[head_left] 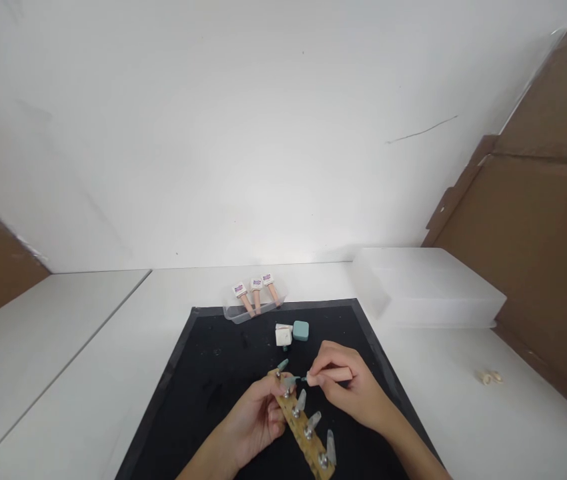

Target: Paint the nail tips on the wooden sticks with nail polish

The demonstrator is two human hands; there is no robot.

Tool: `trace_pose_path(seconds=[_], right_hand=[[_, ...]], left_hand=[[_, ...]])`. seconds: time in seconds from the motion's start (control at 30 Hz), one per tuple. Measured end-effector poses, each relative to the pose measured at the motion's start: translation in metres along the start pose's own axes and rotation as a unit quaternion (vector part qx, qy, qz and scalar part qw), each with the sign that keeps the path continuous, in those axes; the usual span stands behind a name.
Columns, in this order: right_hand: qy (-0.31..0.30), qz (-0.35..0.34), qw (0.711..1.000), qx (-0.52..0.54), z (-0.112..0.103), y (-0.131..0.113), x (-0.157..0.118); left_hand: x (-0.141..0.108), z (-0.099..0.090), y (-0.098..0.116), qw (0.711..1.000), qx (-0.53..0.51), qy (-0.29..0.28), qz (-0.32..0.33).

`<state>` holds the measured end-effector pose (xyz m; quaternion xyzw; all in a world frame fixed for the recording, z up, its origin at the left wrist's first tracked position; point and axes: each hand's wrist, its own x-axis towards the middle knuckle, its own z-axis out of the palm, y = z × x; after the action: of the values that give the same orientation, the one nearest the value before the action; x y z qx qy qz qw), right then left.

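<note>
My left hand [258,419] is closed around the upper part of a yellowish wooden nail-tip holder [308,445], which slants down to the right. Several false nail tips [330,447] stand on its metal mounts; the farthest tip [282,365] is teal and the lower ones look clear. In my right hand [346,383] is a nail polish brush [331,377], pinched by its pink handle. Its bristles point left and reach the second tip [289,382], which looks partly teal. Beyond my hands sit a white-topped polish bottle [283,336] and a teal square block [301,331], perhaps a bottle.
A clear plastic tray [236,317] with 3 pink-handled polish bottles [256,293] stands at the back edge of the black mat [223,360]. To the right are a white box [426,287] and small beige pieces [487,377]. Brown cardboard [538,267] borders that side.
</note>
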<state>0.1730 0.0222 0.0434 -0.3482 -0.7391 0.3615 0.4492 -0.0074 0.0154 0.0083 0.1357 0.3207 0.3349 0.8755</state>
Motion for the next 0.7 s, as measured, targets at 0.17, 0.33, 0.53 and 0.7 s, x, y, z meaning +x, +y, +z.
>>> trace_pose_path(seconds=[0.17, 0.33, 0.53, 0.7], right_hand=[[0.003, 0.012, 1.000, 0.008, -0.001, 0.001, -0.001], [0.021, 0.015, 1.000, 0.008, -0.001, 0.003, -0.001], [0.103, 0.036, 0.994, 0.010, -0.006, 0.008, 0.000], [0.155, 0.068, 0.985, 0.040, -0.008, 0.011, 0.001]], left_hand=[[-0.002, 0.002, 0.002, 1.000, -0.002, 0.006, 0.000], [-0.001, -0.003, 0.000, 0.999, 0.024, 0.011, 0.023], [-0.005, 0.006, -0.004, 0.977, 0.186, 0.004, 0.102], [-0.002, 0.004, -0.004, 0.952, 0.280, 0.032, 0.115]])
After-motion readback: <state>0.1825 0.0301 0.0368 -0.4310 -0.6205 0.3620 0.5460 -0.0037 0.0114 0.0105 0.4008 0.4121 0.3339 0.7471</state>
